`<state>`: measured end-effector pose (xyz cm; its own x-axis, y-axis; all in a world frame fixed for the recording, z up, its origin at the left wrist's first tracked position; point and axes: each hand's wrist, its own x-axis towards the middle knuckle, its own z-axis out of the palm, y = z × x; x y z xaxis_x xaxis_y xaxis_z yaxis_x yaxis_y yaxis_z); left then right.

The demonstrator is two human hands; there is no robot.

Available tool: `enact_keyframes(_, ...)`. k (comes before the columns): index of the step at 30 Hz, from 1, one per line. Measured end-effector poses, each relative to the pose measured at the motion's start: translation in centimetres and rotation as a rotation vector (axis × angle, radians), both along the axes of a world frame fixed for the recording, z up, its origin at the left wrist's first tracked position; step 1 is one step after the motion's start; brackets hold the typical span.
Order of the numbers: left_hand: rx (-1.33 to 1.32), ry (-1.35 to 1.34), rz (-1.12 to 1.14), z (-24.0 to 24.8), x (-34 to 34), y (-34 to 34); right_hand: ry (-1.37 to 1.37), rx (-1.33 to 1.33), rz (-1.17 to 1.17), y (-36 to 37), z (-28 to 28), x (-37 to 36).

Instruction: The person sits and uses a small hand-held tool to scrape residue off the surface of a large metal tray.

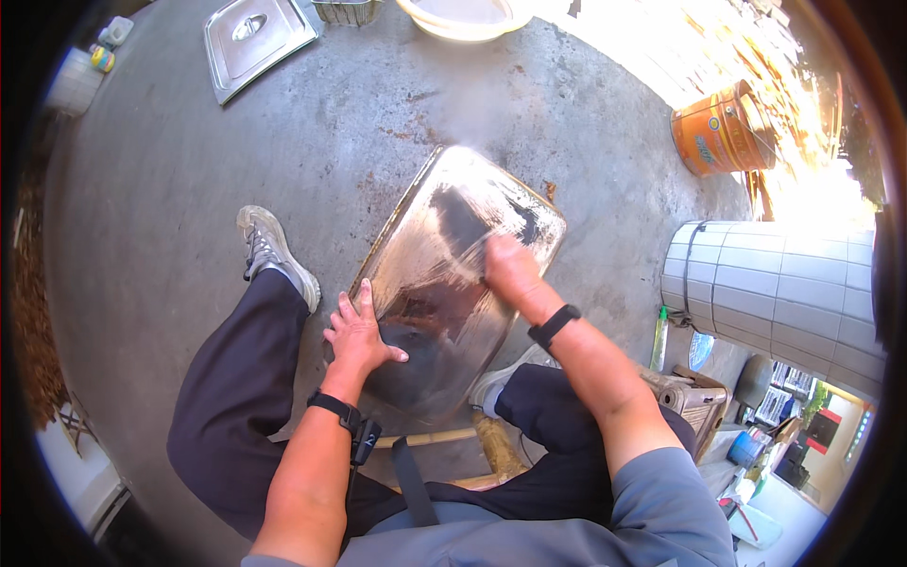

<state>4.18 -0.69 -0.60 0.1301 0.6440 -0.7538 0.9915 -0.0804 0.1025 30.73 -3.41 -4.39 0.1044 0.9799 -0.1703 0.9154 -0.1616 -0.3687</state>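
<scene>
Where one stained metal pan (pixel 442 304) lies between two shoes (pixel 269 241) (mine), it sits under one left hand (pixel 358 338), splayed open along its left edge, and one right hand (pixel 516 274), curled, contents I cannot tell.

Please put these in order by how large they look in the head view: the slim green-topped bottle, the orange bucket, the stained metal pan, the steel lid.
1. Stained metal pan
2. Orange bucket and steel lid: they look alike, so I do not rank them
3. Slim green-topped bottle
</scene>
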Motion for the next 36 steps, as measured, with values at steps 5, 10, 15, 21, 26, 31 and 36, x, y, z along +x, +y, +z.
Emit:
enact_keyframes(5, 0.036, -0.059, -0.001, 0.2, -0.4, -0.2, 0.003, 0.036, 0.116, -1.1, -0.2, -2.6)
enact_keyframes(10, 0.051, -0.086, 0.011, 0.0, -0.2, 0.0, -0.093, 0.039, -0.111, 0.4, 0.0, 1.6)
enact_keyframes(15, 0.064, -0.097, 0.015, -0.2, -1.0, -0.1, 0.028, -0.022, 0.129, -1.6, 0.0, -4.0)
enact_keyframes(21, 0.041, -0.104, 0.024, -1.1, -0.6, -0.2, -0.116, 0.064, -0.095, -0.5, -0.7, 2.6)
enact_keyframes(26, 0.053, -0.107, 0.016, -1.2, -1.5, -0.4, 0.011, 0.046, 0.083, -1.7, -0.4, -3.2)
enact_keyframes(31, 0.063, -0.095, 0.034, -1.2, -0.7, -0.3, -0.11, 0.081, -0.122, -0.3, -0.8, 2.3)
enact_keyframes(36, 0.062, -0.101, 0.036, -1.1, -1.1, -0.2, -0.004, 0.016, 0.063, -1.3, -0.3, -2.4)
